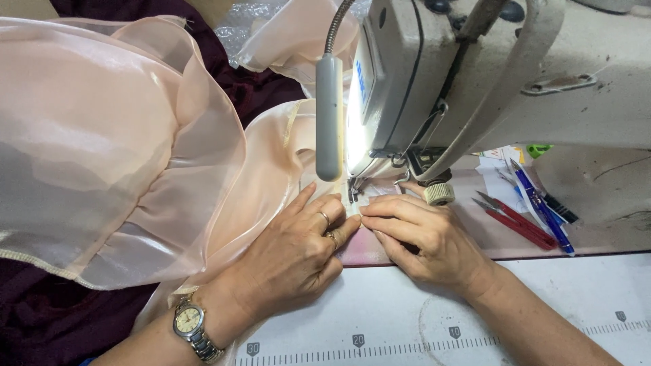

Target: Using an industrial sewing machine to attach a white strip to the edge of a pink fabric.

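Pinning sheer, slippery fabric (169, 163) flat under presser foot (352, 192), left hand (298, 254) and right hand (424, 237) pressing fingertips, nothing clenched.

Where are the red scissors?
In the head view, the red thread snips lie on the machine bed at the right, just beyond the right hand and beside a blue pen.
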